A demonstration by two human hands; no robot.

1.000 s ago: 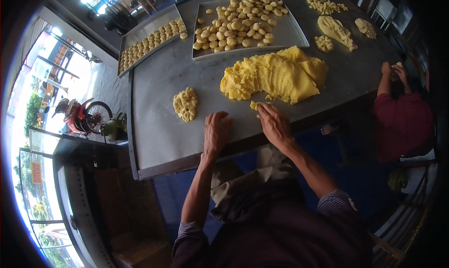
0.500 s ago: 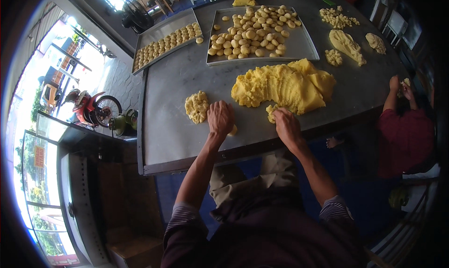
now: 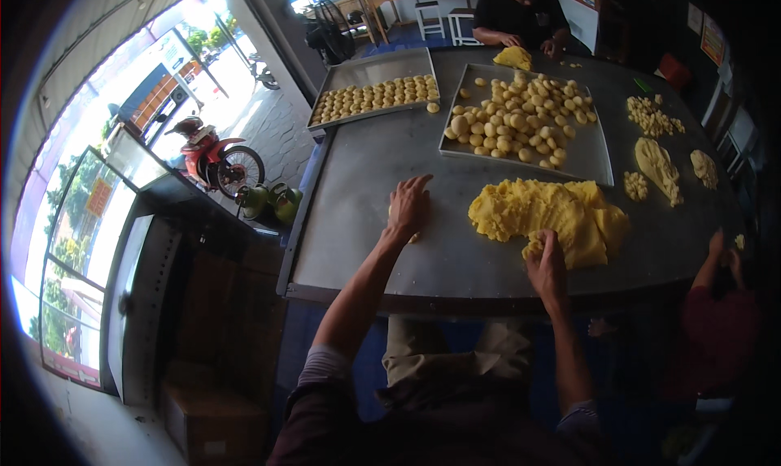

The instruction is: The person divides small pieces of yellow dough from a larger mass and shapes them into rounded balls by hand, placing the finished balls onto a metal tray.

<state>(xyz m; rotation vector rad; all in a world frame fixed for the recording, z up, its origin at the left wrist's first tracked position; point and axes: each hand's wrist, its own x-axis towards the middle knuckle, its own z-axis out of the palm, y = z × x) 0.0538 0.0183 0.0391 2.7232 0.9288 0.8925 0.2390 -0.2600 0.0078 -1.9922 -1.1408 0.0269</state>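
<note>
My left hand (image 3: 409, 207) is over the metal tabletop with its fingers stretched out. A sliver of pale dough (image 3: 390, 211) peeks out at its left side, the rest hidden. Near the wrist lies a small pale piece (image 3: 415, 238). My right hand (image 3: 550, 264) pinches a small lump of yellow dough (image 3: 533, 246) at the front of a big, rough yellow mound (image 3: 561, 210).
Behind the mound is a tray (image 3: 604, 153) heaped with round dough balls. A second tray (image 3: 378, 67) at far left holds balls in rows. Pale dough (image 3: 657, 169) lies at right. Co-workers sit at the far side (image 3: 525, 19) and right (image 3: 716, 320).
The view has tilted up, bringing the far co-worker into sight. My left hand's fingers have straightened. The pale dough lump beside it no longer shows whole. My right hand stays at the mound's front.
</note>
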